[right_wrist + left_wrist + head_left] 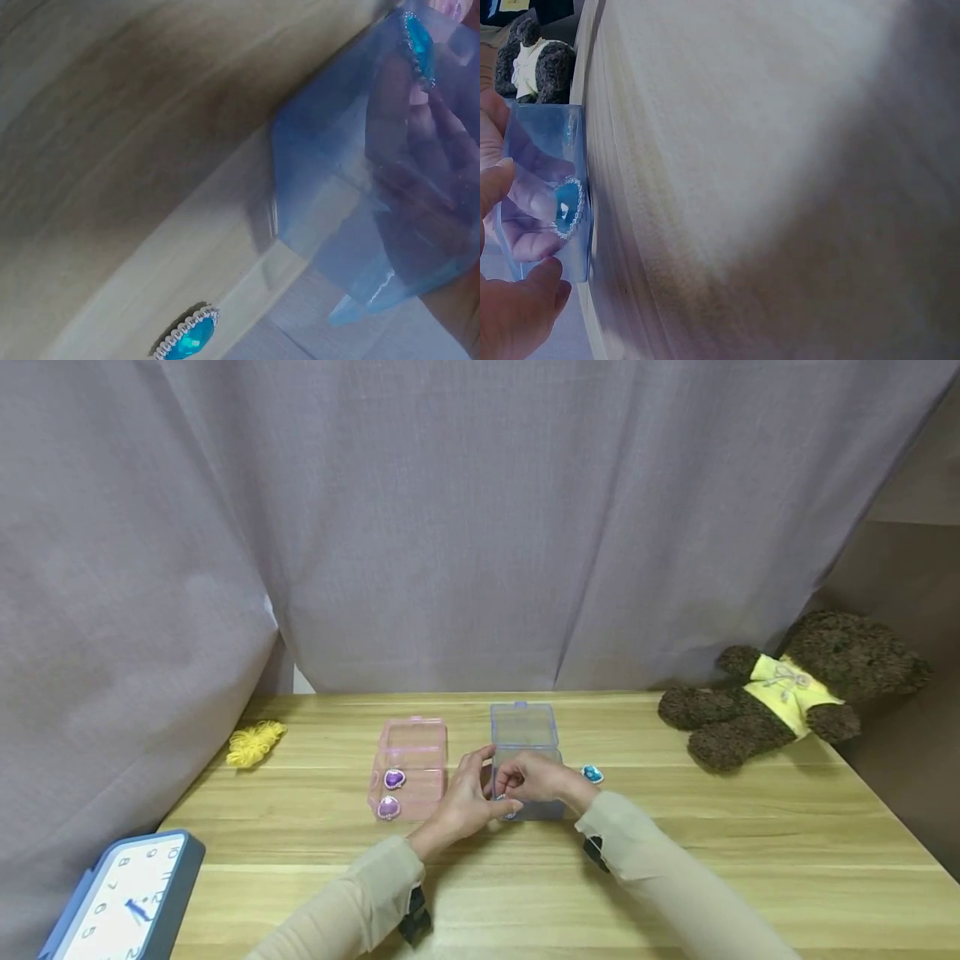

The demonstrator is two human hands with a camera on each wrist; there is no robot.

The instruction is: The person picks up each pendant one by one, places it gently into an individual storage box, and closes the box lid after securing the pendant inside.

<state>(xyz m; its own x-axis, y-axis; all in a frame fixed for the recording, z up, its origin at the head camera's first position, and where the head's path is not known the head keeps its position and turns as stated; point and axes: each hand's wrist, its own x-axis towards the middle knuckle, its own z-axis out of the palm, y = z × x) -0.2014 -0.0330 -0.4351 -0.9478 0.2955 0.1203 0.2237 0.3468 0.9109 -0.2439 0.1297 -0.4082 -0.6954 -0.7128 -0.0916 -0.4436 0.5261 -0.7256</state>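
Note:
A clear blue plastic box (525,810) stands on the table with its lid (523,727) tipped back. My left hand (467,797) holds the box by its left side, thumb along the front and fingers toward the back. Inside the box is my right hand (528,777), fingers curled down. Its fingertips pinch a blue heart-shaped gem (568,206) with a beaded silver edge, low behind the clear wall. In the right wrist view the same gem (418,49) shows between those fingers. Another blue gem (592,774) lies on the table right of the box.
Left of my hands lies an open pink box (427,785) with two purple heart gems (394,778) at its left side. A yellow yarn bundle (257,743) and a blue-framed clock (123,902) stand farther left. A brown teddy bear (780,693) lies at the right; a grey curtain (450,527) hangs behind.

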